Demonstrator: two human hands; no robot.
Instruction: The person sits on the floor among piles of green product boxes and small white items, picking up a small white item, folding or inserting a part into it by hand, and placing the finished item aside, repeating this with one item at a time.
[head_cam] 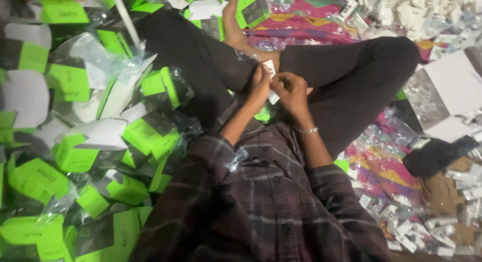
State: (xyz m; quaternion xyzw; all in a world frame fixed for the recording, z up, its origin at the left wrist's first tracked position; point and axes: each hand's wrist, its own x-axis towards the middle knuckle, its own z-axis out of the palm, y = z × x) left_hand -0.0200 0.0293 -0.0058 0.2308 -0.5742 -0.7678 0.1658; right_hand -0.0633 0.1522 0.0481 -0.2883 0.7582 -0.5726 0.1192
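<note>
Head view: a small white piece (271, 71) is pinched between both hands, right over the lap of crossed legs in dark trousers (351, 76). The left hand (258, 86) is closed on its left edge, fingers pressed together on it; the right hand (291, 91) is curled around its right side, fingertips pinching it. A metal bracelet (308, 130) is worn on the right wrist. A plaid shirt (261, 201) fills the lower frame. Green-and-white boxes in clear wrap (145, 131) are heaped at the left. Small white parts (401, 237) are scattered over a bright patterned cloth (381, 166) at the right, and more are piled at top right (416, 11).
</note>
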